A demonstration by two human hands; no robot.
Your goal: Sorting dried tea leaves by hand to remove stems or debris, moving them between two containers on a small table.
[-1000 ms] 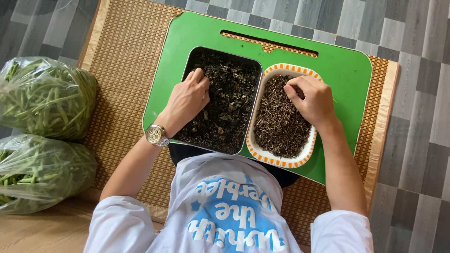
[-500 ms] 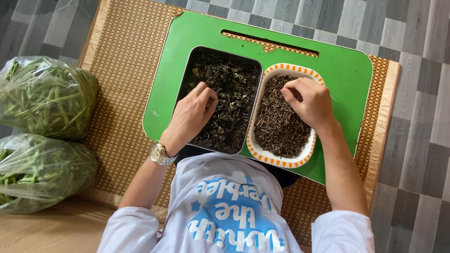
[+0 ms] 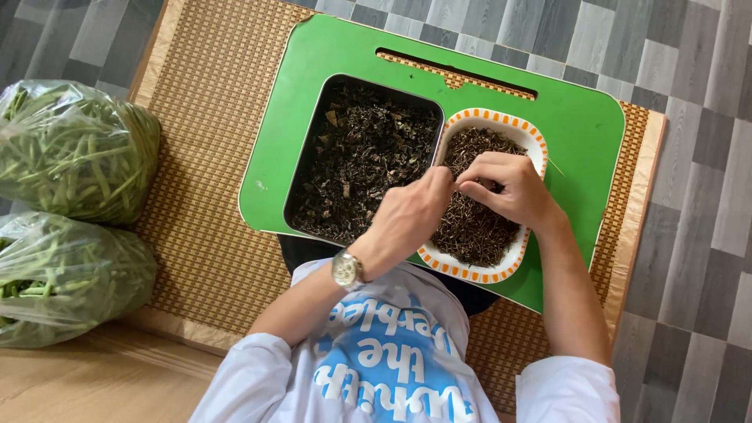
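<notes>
**Both hands pinch together at the seam between two dishes**

The left hand [image 3: 407, 215] and right hand [image 3: 505, 188] meet fingertip to fingertip above the near wall where the black rectangular tray [image 3: 301, 168] touches the orange-trimmed white dish [image 3: 533, 141]. Both are pinched shut, seemingly on a small bit of dried plant matter; the piece itself is too small to make out. The tray of dark dried leaves [image 3: 356, 168] lies left of the hands, the dish's finer stems [image 3: 470, 231] directly beneath them. The right hand is nearer the dish.
</notes>
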